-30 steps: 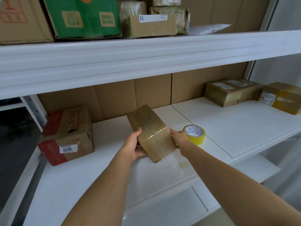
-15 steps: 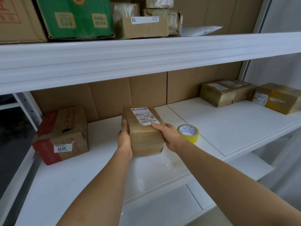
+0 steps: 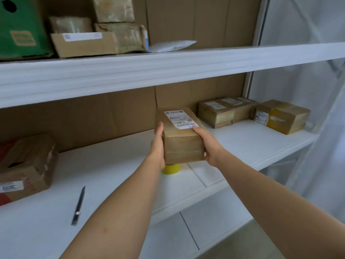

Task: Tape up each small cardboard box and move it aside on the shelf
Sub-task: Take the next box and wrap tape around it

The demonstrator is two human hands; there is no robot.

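Observation:
A small taped cardboard box (image 3: pixel 182 146) with a white shipping label on top is held above the white shelf (image 3: pixel 115 172), between both hands. My left hand (image 3: pixel 158 146) grips its left side and my right hand (image 3: pixel 208 144) grips its right side, fingertips on the label's corner. A yellow tape roll (image 3: pixel 171 168) lies on the shelf directly below the box, mostly hidden by it. Further right on the shelf sit taped small boxes (image 3: pixel 224 114) and a yellow-taped box (image 3: pixel 283 116).
A red and brown carton (image 3: pixel 26 165) stands at the shelf's left end. A black utility knife (image 3: pixel 78 205) lies near the front edge. The upper shelf (image 3: pixel 168 66) carries a green box (image 3: pixel 20 28), several parcels and a white mailer (image 3: pixel 171 46). Clear plastic sheeting hangs at right.
The box has been turned label-up and carried to the right, over the tape roll. The view shifted right, bringing the knife into sight.

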